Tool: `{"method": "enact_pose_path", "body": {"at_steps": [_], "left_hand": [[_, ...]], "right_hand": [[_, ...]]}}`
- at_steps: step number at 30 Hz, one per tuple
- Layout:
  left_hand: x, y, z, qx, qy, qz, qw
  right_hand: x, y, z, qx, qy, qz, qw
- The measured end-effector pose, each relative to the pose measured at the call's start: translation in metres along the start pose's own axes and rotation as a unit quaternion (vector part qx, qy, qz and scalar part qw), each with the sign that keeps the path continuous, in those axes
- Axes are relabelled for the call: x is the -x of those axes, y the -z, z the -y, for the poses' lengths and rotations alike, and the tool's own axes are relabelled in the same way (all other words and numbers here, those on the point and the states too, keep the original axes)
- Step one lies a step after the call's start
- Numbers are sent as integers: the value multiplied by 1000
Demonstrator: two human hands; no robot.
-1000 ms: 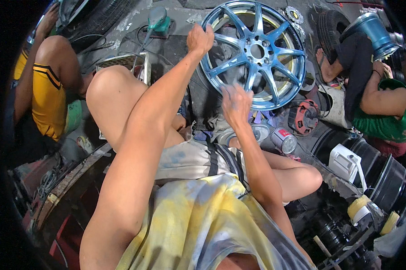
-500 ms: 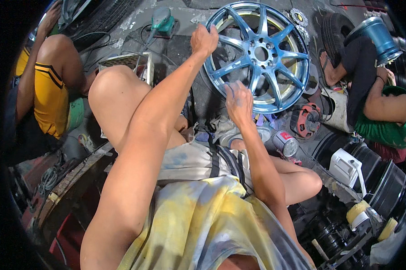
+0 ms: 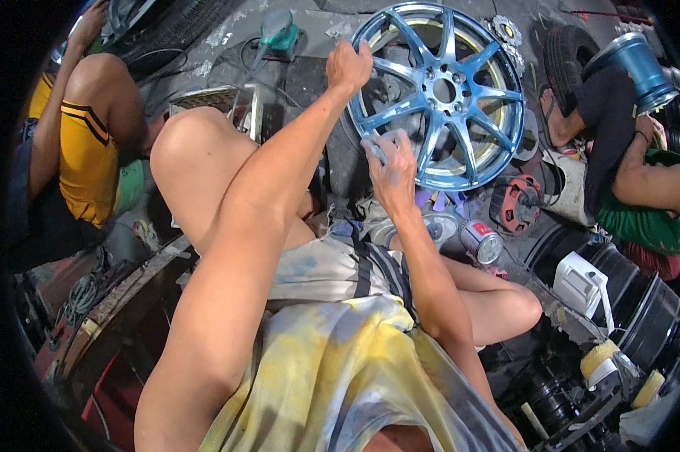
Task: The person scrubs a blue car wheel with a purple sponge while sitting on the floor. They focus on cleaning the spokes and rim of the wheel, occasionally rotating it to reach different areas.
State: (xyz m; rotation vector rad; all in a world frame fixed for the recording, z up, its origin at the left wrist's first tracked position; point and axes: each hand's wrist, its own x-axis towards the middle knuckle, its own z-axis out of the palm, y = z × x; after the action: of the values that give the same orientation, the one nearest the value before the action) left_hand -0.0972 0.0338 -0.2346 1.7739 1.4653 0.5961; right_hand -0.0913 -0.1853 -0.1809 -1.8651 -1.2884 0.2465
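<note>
A blue alloy wheel rim (image 3: 472,98) with several spokes leans in front of me, whitish scuffed patches showing on its spokes and lip. My left hand (image 3: 349,66) is closed on its upper left edge, the fingers partly hidden behind the lip. At the lower left edge, my right hand (image 3: 394,167) has bent fingers pressed round a small grey-blue pad (image 3: 376,153), perhaps sanding material, against the lip. Bluish-grey dust coats the fingers of this hand.
A green power sander (image 3: 277,34) lies beyond my left hand. Near my right forearm are a paint can (image 3: 482,241) and a red-and-black round tool (image 3: 515,203). Black wheels (image 3: 634,279) and a white jug (image 3: 581,280) stand at right. People sit at both sides, one by another blue wheel (image 3: 634,68).
My right hand has moved slightly left along the rim's lower left edge, and the grey-blue pad shows more plainly. My left hand keeps its hold; the whole view has shifted a little.
</note>
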Motion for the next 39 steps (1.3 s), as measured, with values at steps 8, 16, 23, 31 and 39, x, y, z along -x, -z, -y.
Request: {"method": "enact_pose_path", "body": {"at_steps": [8, 16, 23, 31, 39], "left_hand": [[4, -2, 1, 0, -4, -18, 1000], [0, -3, 2, 3, -7, -29, 1000], [0, -3, 2, -2, -4, -9, 1000], [2, 0, -2, -1, 7, -2, 1000], [-2, 0, 4, 0, -2, -10, 1000]], "right_hand": [[3, -19, 2, 19, 10, -9, 1000], [-3, -22, 12, -3, -19, -41, 999], [-23, -29, 13, 62, 10, -9, 998], [1, -13, 1, 34, 24, -24, 999], [24, 26, -4, 50, -19, 46, 998]]}}
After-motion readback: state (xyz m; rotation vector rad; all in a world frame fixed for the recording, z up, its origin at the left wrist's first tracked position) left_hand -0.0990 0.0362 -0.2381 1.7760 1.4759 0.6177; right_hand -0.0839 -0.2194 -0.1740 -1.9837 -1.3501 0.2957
